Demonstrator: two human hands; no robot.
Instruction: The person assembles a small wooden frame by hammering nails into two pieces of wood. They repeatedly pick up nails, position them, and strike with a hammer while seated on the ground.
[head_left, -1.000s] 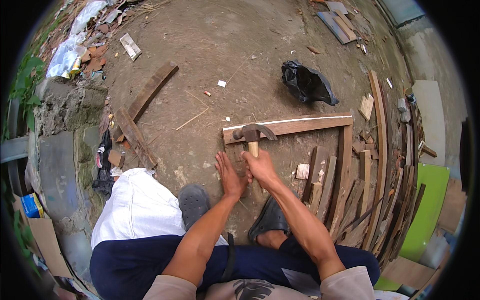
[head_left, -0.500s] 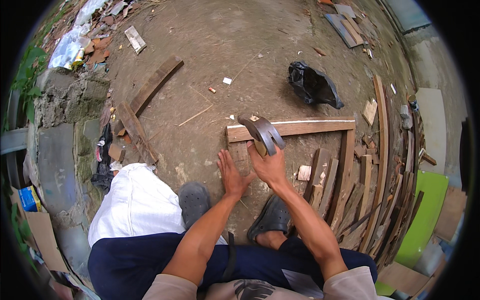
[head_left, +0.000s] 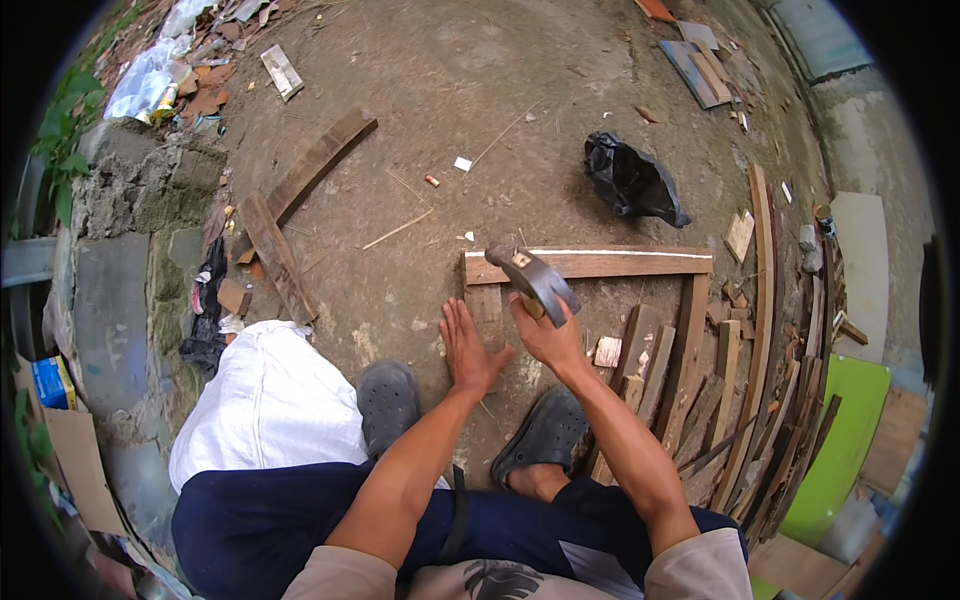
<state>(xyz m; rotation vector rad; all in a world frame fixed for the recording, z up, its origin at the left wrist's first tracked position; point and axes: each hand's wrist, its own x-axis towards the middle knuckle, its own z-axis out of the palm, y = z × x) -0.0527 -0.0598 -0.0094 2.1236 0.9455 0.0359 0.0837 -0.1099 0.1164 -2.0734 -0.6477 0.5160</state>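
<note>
A claw hammer (head_left: 543, 290) is in my right hand (head_left: 552, 338), its fingers wrapped round the wooden handle. The steel head hovers over or rests on the left end of a wooden crossbar (head_left: 620, 263); I cannot tell which. A pale line runs along that crossbar. Under its left end a short wooden leg (head_left: 485, 305) comes toward me, and a longer wooden leg (head_left: 690, 330) joins at the right end. My left hand (head_left: 470, 350) is spread with its fingers stretched along the short leg's left side, thumb pointing toward it.
Several wood offcuts and long battens (head_left: 762, 330) lie at the right. A black plastic bag (head_left: 630, 178) sits beyond the crossbar. Two boards (head_left: 310, 175) lie far left, near a white sack (head_left: 275, 410) and a concrete block wall (head_left: 120, 300). My dark clogs (head_left: 388, 405) flank my left hand.
The hammer head has shifted slightly nearer to me over the crossbar's left end. My left hand stays by the short leg. The whole view has shifted a little.
</note>
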